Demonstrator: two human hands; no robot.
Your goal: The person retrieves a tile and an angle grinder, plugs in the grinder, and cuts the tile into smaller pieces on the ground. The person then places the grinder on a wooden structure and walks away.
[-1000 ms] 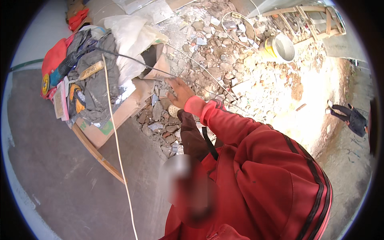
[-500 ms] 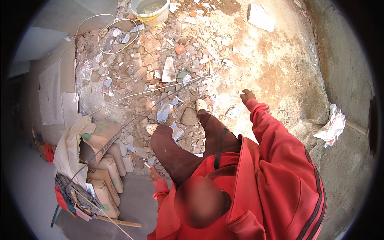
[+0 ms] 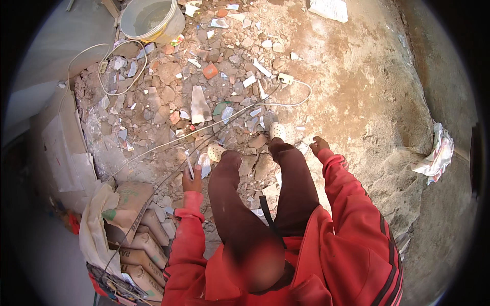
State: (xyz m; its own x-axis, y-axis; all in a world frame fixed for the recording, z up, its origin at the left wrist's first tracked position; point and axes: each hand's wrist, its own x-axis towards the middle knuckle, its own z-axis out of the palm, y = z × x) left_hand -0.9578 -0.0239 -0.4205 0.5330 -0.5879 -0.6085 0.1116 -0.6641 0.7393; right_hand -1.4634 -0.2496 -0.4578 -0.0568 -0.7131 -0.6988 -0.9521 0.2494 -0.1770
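Note:
My left hand (image 3: 191, 179) is closed around a thin white stick (image 3: 189, 162), whose upper part points forward over the rubble (image 3: 168, 97). Beside it lies a pale broken tile piece (image 3: 203, 164). On the other side my right hand (image 3: 320, 146) hangs low over the dusty floor, its fingers loosely apart and nothing seen in them. Between the hands, my feet in cream clogs stand on broken tile and stone. A pale cable (image 3: 219, 122) runs across the rubble ahead of both hands, ending at a white socket block (image 3: 285, 78).
Brown paper sacks (image 3: 133, 204) are stacked at the left beside a cream woven sack (image 3: 94, 224). A bucket of liquid (image 3: 171, 30) stands at the far left. A white slab (image 3: 329, 7) lies far ahead. At the right is a crumpled white bag (image 3: 437, 153) near the wall.
I have moved forward over the rubble, and my feet have shifted. My left hand has swung forward with the white stick. The right hand stays low at the right.

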